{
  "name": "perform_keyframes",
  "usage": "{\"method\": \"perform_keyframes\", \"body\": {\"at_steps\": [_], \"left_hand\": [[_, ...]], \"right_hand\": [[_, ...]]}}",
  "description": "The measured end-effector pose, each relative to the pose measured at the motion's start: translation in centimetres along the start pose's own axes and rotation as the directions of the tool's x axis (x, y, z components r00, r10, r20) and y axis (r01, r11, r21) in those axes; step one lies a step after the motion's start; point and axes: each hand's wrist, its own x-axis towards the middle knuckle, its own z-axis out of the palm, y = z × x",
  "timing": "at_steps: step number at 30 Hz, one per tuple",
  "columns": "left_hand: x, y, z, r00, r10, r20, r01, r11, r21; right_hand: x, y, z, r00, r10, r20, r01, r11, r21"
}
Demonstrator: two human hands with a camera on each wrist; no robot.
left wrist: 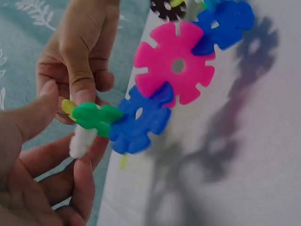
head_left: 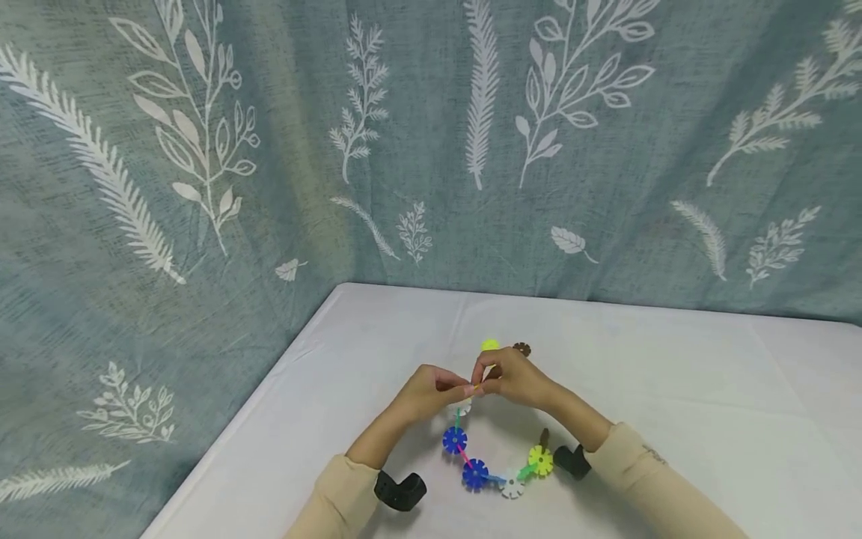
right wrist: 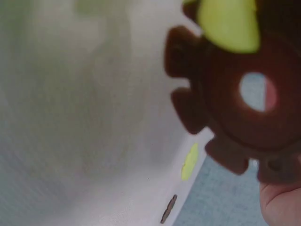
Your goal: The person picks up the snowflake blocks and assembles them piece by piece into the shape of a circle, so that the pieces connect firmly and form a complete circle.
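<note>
Teal cloth printed with white leaves (head_left: pixel 202 150) hangs behind a white counter (head_left: pixel 673 389). Both hands meet above its middle. The left hand (head_left: pixel 431 391) pinches the far end of a chain of snowflake discs (head_left: pixel 474 473), its fingers (left wrist: pixel 28 117) closed on a green disc (left wrist: pixel 94 117) and a white piece (left wrist: pixel 81 141). The right hand (head_left: pixel 515 376) pinches a small yellow piece (left wrist: pixel 67 105) against that end. The chain curves back towards the person, lying on the counter between the forearms. Two loose discs, yellow (head_left: pixel 490 345) and brown (head_left: pixel 521 349), lie just beyond the hands.
</note>
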Motion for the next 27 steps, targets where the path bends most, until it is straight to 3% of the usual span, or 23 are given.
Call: {"method": "perform_keyframes", "body": {"at_steps": [3, 6, 9, 11, 15, 19, 23, 27], "left_hand": [[0.1, -0.4, 0.1, 0.997, -0.030, 0.076, 0.038, 0.994, -0.106], [0.0, -0.6, 0.0, 0.993, -0.066, 0.099, 0.078, 0.989, -0.125], [-0.1, -0.6, 0.0, 0.991, -0.097, 0.096, 0.108, 0.987, -0.117], [-0.2, -0.6, 0.1, 0.990, -0.105, 0.094, 0.116, 0.986, -0.121], [-0.4, -0.6, 0.2, 0.989, -0.111, 0.093, 0.124, 0.982, -0.146], [-0.3, -0.6, 0.3, 0.988, -0.127, 0.085, 0.138, 0.979, -0.153], [-0.3, -0.7, 0.4, 0.988, -0.129, 0.086, 0.143, 0.975, -0.170], [-0.2, -0.7, 0.5, 0.991, -0.115, 0.074, 0.127, 0.974, -0.188]], "right_hand": [[0.2, 0.1, 0.1, 1.000, 0.001, 0.008, -0.001, 1.000, 0.004], [0.3, 0.5, -0.1, 1.000, 0.001, 0.029, -0.002, 1.000, 0.011], [0.3, 1.4, -1.1, 1.000, 0.015, 0.024, -0.015, 1.000, -0.015], [0.2, 2.2, -1.9, 0.999, 0.047, -0.009, -0.047, 0.995, -0.086], [0.0, 3.7, -3.5, 0.982, 0.167, -0.088, -0.183, 0.960, -0.212], [0.2, 4.9, -4.4, 0.961, 0.266, -0.079, -0.277, 0.936, -0.219], [0.5, 5.5, -4.3, 0.952, 0.305, -0.027, -0.304, 0.929, -0.213], [0.8, 5.7, -4.1, 0.957, 0.287, -0.051, -0.290, 0.920, -0.265]]}}
